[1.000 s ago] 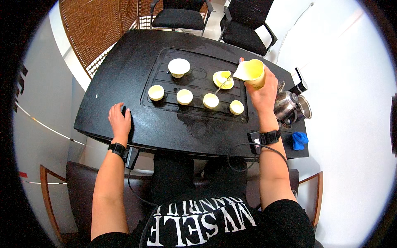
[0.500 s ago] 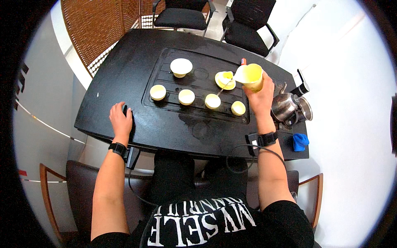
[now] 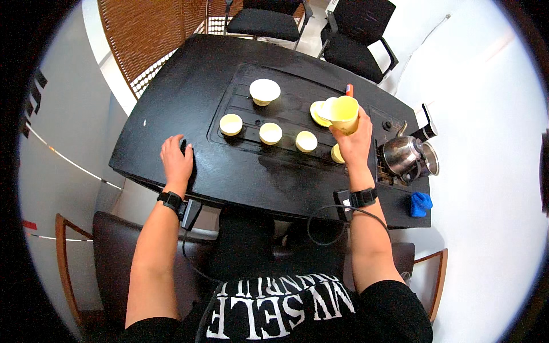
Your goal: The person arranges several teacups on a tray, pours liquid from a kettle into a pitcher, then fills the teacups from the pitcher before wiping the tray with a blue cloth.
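My right hand (image 3: 357, 142) grips a tea pitcher (image 3: 343, 114), pale with a yellow inside, holding it above the right part of a dark tea tray (image 3: 229, 104). Its spout points left, and no stream shows from it. Small yellowish teacups (image 3: 270, 133) stand in a row on the tray's near side; the rightmost cup (image 3: 337, 153) is partly covered by my right hand. Behind the pitcher, a small saucer (image 3: 317, 116) is partly hidden. A white flared bowl (image 3: 265, 90) stands further back. My left hand (image 3: 178, 161) rests on the table at left, fingers apart, holding nothing.
A steel kettle (image 3: 399, 155) stands right of the tray, with a blue cloth (image 3: 420, 204) nearer me. A small red object (image 3: 349, 90) lies at the tray's far edge. Black chairs (image 3: 357, 48) stand beyond the table (image 3: 171, 103). A cable (image 3: 311, 228) loops by my right wrist.
The thin stream from the pitcher to the third cup from the left is gone. The pitcher has come nearer me and slightly left over the tray. The whole view has shifted a little.
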Action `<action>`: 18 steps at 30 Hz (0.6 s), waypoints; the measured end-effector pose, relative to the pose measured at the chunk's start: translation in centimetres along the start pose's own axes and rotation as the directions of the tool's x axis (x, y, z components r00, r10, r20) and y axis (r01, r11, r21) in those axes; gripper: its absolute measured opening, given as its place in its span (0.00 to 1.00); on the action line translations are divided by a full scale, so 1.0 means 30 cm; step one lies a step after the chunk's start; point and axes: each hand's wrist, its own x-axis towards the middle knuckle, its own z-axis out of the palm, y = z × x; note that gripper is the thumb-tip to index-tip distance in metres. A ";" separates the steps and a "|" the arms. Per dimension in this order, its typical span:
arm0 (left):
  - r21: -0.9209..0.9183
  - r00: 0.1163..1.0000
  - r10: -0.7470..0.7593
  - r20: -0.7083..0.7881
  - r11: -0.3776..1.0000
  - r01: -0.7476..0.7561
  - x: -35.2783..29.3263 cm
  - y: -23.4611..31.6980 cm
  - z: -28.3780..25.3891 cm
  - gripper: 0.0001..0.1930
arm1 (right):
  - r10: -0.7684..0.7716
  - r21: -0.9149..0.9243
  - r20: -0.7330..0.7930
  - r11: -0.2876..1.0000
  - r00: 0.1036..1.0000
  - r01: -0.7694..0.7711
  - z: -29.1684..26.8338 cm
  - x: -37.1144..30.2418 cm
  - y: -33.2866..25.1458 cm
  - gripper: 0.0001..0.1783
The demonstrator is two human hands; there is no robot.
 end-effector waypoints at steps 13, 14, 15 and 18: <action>-0.012 1.000 -0.004 -0.008 1.000 0.004 0.001 0.002 0.003 0.18 | -0.149 0.004 -0.006 0.989 0.989 0.149 0.098 0.051 -0.106 0.40; -0.010 1.000 -0.005 -0.009 1.000 0.005 0.001 0.000 0.003 0.18 | -0.159 0.004 -0.007 0.987 0.987 0.159 0.103 0.054 -0.109 0.40; -0.008 1.000 -0.005 -0.010 1.000 0.005 0.000 0.001 0.004 0.18 | -0.170 0.004 -0.009 0.985 0.985 0.170 0.108 0.056 -0.113 0.40; -0.002 1.000 0.005 -0.021 1.000 -0.005 -0.001 -0.002 0.007 0.18 | -0.194 -0.009 -0.003 0.981 0.981 0.194 0.115 0.067 -0.120 0.41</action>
